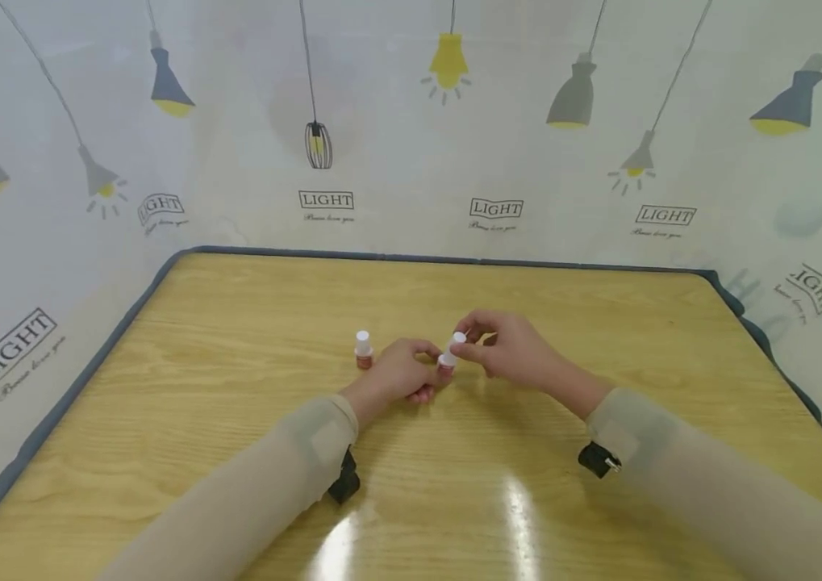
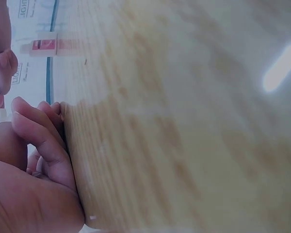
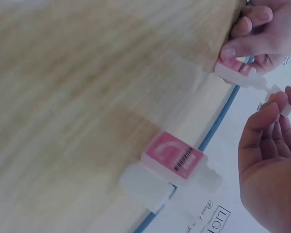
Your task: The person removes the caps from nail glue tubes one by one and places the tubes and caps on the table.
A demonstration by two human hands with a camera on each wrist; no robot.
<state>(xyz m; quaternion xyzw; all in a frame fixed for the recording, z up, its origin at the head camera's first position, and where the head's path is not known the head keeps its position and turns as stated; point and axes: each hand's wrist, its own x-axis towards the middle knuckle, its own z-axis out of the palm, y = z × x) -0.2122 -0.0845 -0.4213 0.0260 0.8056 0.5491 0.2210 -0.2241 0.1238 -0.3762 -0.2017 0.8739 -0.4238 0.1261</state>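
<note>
Near the middle of the table, my left hand (image 1: 405,371) grips a small white bottle (image 1: 446,363) with a pink-red label, low on its body. My right hand (image 1: 511,349) pinches its white cap (image 3: 280,101) between thumb and fingers, at the narrow tip. Whether cap and tip still touch, I cannot tell. A similar capped bottle (image 1: 363,351) stands upright just left of my left hand. Another pink-labelled bottle (image 3: 174,158) stands near my right hand in the right wrist view, beside a white block-like thing (image 3: 146,188). The head view does not show that bottle.
The wooden table (image 1: 251,323) has a dark blue edge strip (image 1: 425,260). Behind it hangs a pale wall cover (image 1: 396,97) printed with lamps and the word LIGHT. A dark device (image 1: 344,478) sits under the left wrist, another dark device (image 1: 599,459) under the right.
</note>
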